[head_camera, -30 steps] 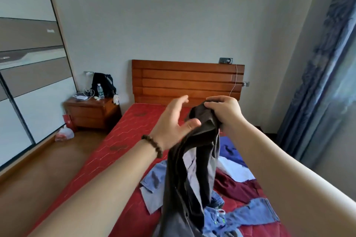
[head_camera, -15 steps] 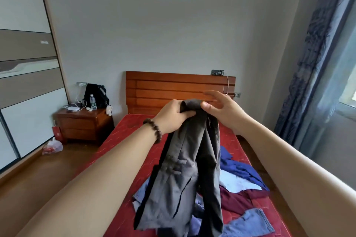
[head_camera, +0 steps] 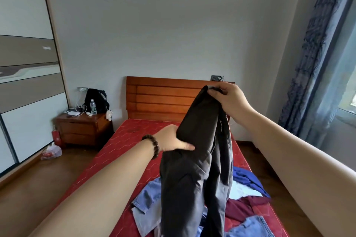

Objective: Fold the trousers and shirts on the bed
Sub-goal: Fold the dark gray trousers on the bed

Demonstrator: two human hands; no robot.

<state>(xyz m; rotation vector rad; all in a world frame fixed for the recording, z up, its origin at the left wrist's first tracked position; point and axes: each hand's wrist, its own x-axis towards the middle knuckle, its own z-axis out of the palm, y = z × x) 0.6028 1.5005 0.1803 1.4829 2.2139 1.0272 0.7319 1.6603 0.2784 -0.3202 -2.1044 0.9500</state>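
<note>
- Dark grey trousers held up in the air above the bed, hanging in long folds, lower ends trailing down among the heap below.
- Right hand pinching the top edge of the cloth, raised level with the headboard.
- Left hand, beaded bracelet at the wrist, lower down and pressed to the left side of the cloth; thumb laid across the front, fingers hidden behind, so probably gripping the fabric there.
- Step in hand, as a judgement: sorting out and straightening this one garment, fold itself not yet begun.
- Next move calls for finding waistband or hems, matching the legs and laying them flat on a bare stretch of red mattress.
- Heap of unfolded clothes directly underneath: pale blue jeans, a blue shirt, a white piece, a maroon garment, more denim at the near edge.
- In the way: that heap takes up the near end of the bed; red surface toward the headboard looks free for laying out.
- Further off: nightstand to the left with a water bottle and a black bag, wardrobe beyond, curtain on the right.
</note>
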